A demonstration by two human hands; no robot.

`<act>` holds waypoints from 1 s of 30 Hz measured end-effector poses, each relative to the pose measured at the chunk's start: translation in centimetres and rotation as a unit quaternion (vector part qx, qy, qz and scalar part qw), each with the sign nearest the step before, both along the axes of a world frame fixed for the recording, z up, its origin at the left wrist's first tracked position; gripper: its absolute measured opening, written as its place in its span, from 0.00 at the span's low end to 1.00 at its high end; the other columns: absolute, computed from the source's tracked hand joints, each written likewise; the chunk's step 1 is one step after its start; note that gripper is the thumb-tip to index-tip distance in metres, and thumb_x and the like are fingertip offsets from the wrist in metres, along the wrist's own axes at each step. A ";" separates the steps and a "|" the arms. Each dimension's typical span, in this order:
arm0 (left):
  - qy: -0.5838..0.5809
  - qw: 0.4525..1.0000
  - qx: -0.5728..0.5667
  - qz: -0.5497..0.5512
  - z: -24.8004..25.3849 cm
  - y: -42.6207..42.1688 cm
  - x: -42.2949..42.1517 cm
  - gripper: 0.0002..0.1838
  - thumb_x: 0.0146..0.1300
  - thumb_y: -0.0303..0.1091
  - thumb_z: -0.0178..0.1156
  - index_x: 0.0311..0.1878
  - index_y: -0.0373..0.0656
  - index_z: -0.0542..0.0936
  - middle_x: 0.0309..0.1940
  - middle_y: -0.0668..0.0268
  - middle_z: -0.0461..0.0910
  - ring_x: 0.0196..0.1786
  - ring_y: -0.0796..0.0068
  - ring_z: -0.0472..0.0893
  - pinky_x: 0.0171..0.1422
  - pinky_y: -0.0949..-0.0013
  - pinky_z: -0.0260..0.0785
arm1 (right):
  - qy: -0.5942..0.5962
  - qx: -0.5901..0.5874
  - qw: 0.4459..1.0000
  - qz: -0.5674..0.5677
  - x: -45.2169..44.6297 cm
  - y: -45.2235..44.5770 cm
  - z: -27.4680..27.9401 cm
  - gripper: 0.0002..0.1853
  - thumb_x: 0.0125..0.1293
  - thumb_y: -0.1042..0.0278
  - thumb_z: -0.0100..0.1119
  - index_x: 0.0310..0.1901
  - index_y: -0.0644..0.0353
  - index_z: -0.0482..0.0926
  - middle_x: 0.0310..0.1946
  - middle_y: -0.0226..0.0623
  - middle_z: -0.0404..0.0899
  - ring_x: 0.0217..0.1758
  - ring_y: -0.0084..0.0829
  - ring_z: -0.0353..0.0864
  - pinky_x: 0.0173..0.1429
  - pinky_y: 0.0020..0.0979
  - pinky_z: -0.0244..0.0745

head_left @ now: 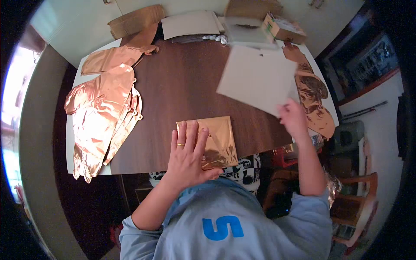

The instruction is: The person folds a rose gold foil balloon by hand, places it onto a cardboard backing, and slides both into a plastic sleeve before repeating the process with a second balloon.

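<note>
My left hand (188,156) lies flat with fingers spread on a folded square of shiny gold foil (219,138) at the table's near edge. A ring is on one of its fingers. My right hand (294,119) pinches a white card sheet (258,78) by its near right corner. The sheet is tilted over the right half of the table, slightly blurred by motion, with a small dark mark or hole near its far edge.
Flat rose-gold foil balloons (97,112) pile up at the table's left side; more foil pieces (312,86) lie along the right edge. At the back are a stack of white sheets (190,25), brown cardboard (136,21) and a small box (284,29). A wooden chair (353,203) stands right.
</note>
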State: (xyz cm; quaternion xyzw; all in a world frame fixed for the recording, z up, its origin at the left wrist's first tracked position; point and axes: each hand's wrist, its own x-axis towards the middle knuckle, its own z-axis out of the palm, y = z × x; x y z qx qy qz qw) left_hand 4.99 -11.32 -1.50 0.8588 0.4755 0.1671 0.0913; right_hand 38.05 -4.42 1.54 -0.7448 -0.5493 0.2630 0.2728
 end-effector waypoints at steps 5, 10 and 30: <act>-0.001 1.000 -0.014 -0.003 0.0 0.1 -0.1 0.59 0.50 0.76 0.61 0.72 0.35 0.61 0.74 0.38 0.54 0.77 0.31 0.49 0.78 0.36 0.41 | -0.096 -0.077 0.950 0.287 -5.2 2.1 -0.9 0.13 0.59 0.63 0.67 0.32 0.65 0.79 0.27 0.45 0.82 0.30 0.37 0.83 0.38 0.36 0.77; -0.007 0.999 -0.004 0.031 -0.6 1.1 -0.6 0.60 0.48 0.74 0.64 0.74 0.35 0.60 0.75 0.38 0.53 0.78 0.31 0.47 0.79 0.37 0.40 | -0.117 -0.155 0.885 0.423 -7.5 1.9 0.4 0.15 0.58 0.56 0.67 0.31 0.62 0.81 0.30 0.48 0.83 0.35 0.47 0.84 0.40 0.43 0.77; -0.264 0.925 -0.184 0.201 3.1 6.1 -7.4 0.22 0.63 0.30 0.66 0.60 0.32 0.77 0.46 0.54 0.83 0.48 0.67 0.83 0.55 0.66 0.76 | -0.185 0.150 0.848 0.473 -16.0 1.0 -3.7 0.34 0.72 0.53 0.52 0.72 0.65 0.60 0.76 0.56 0.53 0.80 0.54 0.49 0.79 0.57 0.44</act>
